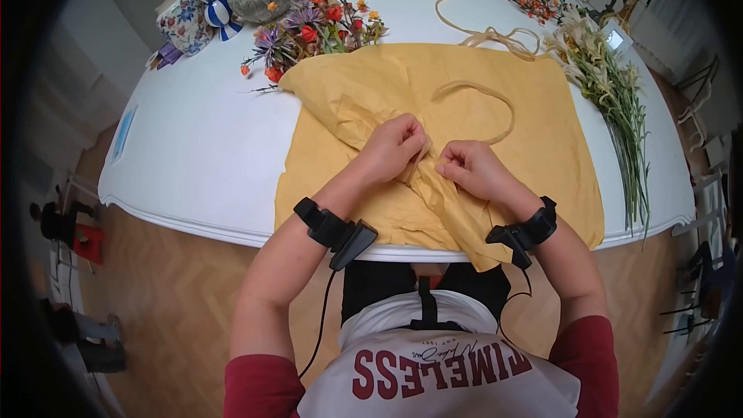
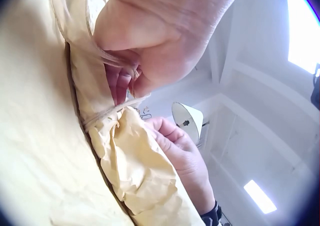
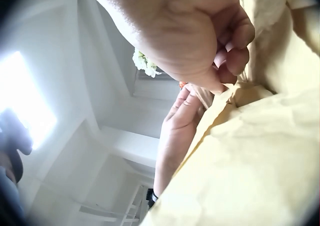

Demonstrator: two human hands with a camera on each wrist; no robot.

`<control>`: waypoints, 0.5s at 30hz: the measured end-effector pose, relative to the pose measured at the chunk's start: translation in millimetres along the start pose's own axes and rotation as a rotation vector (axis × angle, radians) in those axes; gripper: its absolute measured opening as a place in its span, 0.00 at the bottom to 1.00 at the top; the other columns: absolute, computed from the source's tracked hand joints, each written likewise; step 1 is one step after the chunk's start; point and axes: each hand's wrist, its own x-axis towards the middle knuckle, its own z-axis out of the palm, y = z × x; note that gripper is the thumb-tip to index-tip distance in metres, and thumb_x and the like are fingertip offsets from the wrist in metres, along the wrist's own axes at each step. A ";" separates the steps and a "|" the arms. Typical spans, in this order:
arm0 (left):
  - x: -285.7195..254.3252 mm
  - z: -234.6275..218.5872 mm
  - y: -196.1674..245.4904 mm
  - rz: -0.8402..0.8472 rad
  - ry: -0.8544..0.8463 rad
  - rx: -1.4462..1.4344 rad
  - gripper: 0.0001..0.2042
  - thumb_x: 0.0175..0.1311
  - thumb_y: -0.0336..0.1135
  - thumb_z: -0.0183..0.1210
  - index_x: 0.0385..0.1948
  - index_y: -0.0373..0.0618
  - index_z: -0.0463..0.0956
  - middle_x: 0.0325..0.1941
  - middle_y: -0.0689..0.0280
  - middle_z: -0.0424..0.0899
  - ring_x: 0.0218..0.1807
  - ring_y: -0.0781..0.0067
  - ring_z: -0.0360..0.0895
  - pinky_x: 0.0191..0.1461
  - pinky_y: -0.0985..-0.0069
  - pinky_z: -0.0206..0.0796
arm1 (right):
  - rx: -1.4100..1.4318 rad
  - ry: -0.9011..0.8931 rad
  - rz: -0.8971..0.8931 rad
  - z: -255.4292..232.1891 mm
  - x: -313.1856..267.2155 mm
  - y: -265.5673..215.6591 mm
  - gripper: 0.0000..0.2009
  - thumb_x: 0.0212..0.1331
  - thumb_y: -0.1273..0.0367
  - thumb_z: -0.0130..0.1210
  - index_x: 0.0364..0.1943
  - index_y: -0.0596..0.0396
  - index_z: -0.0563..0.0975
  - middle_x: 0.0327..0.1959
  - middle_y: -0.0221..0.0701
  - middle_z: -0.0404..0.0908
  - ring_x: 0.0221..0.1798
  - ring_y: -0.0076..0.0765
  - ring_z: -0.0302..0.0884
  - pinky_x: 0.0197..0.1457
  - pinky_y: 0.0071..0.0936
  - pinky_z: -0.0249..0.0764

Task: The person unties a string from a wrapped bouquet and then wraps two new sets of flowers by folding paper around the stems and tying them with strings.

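While your left hand (image 1: 393,147) pinches the ribbon (image 2: 101,115) crossing the gathered paper (image 1: 464,114) on the worktop (image 1: 201,139), draw it snug gently, lest pleats tear; whether the grip of your right hand (image 1: 476,170), close beside, holds anything, I cannot tell.

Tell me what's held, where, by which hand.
The left hand pinches the tan ribbon beside the gathered wrapping paper; what the right hand holds can't be told.

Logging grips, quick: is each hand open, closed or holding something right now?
Left hand: closed, pinching the tan ribbon.
Right hand: fingers curled at the yellow paper; what they grip, if anything, cannot be told.
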 end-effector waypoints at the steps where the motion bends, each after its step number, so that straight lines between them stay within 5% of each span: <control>1: -0.5 -0.7 0.8 0.008 -0.033 -0.035 0.05 0.61 0.30 0.52 0.28 0.40 0.69 0.22 0.69 0.75 0.23 0.84 0.68 0.25 0.84 0.59 | -0.014 -0.021 -0.008 2.2 0.6 4.0 0.11 0.49 0.66 0.60 0.25 0.61 0.75 0.16 0.32 0.72 0.18 0.26 0.66 0.25 0.26 0.64; 3: -1.4 -4.3 1.9 0.017 -0.069 -0.071 0.04 0.63 0.29 0.51 0.30 0.42 0.69 0.23 0.71 0.74 0.22 0.87 0.66 0.22 0.88 0.55 | -0.036 -0.007 -0.010 4.1 0.6 10.0 0.11 0.49 0.66 0.61 0.23 0.60 0.74 0.16 0.32 0.72 0.18 0.28 0.66 0.25 0.26 0.64; 5: -3.7 -9.4 14.9 -0.129 -0.306 -0.400 0.03 0.63 0.29 0.52 0.31 0.41 0.69 0.25 0.70 0.75 0.23 0.88 0.66 0.23 0.87 0.57 | -0.059 0.011 -0.008 3.9 -0.9 7.6 0.11 0.48 0.66 0.61 0.22 0.60 0.74 0.16 0.33 0.72 0.18 0.30 0.66 0.25 0.27 0.65; 9: 2.2 -4.4 0.2 -0.149 -0.383 -0.460 0.04 0.63 0.30 0.52 0.30 0.42 0.70 0.25 0.69 0.76 0.24 0.88 0.68 0.25 0.87 0.59 | -0.121 0.036 0.066 4.4 -2.7 -0.4 0.13 0.46 0.64 0.63 0.19 0.57 0.73 0.16 0.32 0.72 0.19 0.32 0.68 0.25 0.29 0.66; 13: -2.0 32.6 2.2 0.016 -0.095 0.092 0.05 0.61 0.31 0.54 0.27 0.42 0.70 0.21 0.68 0.77 0.24 0.77 0.75 0.24 0.80 0.61 | -0.242 0.118 0.070 2.0 -7.9 -2.0 0.15 0.44 0.61 0.64 0.17 0.56 0.72 0.16 0.33 0.74 0.20 0.38 0.71 0.25 0.31 0.67; 15: -5.2 45.8 5.9 0.319 0.144 0.617 0.05 0.57 0.31 0.55 0.26 0.42 0.71 0.20 0.61 0.78 0.23 0.61 0.76 0.26 0.72 0.63 | -0.322 0.149 0.094 1.5 -12.4 -1.1 0.15 0.43 0.61 0.65 0.17 0.55 0.72 0.16 0.33 0.74 0.20 0.39 0.72 0.25 0.32 0.68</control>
